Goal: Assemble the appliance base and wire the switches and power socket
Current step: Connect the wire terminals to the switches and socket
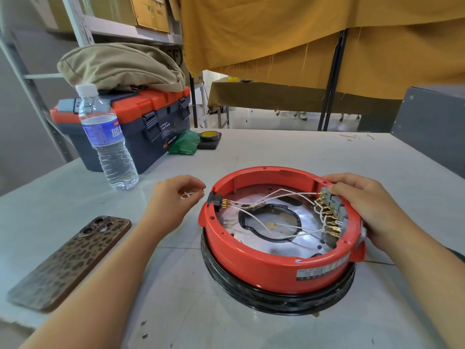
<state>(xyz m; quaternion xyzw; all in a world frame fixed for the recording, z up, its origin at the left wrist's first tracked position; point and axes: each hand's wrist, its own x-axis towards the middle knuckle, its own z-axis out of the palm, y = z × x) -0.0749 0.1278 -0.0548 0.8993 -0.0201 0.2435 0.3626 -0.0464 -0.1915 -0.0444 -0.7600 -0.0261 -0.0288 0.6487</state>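
Red plastic, the base (276, 263) sits open side up on the table (251, 152), white wires (276, 197) running to its switches (332, 215). Right hand (367, 205) grips the rim at the switches; left hand (173, 197), just left of the base, pinches a short wire (191, 194).

Pale table (289, 152) carries red appliance base (276, 268), phone (73, 260), water bottle (105, 137), toolbox (141, 132), perhaps tape (210, 137).

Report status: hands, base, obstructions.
Left hand pinches loose wire, beside base. Right hand grips switch block at rim. Socket fitted. Nothing obstructing.
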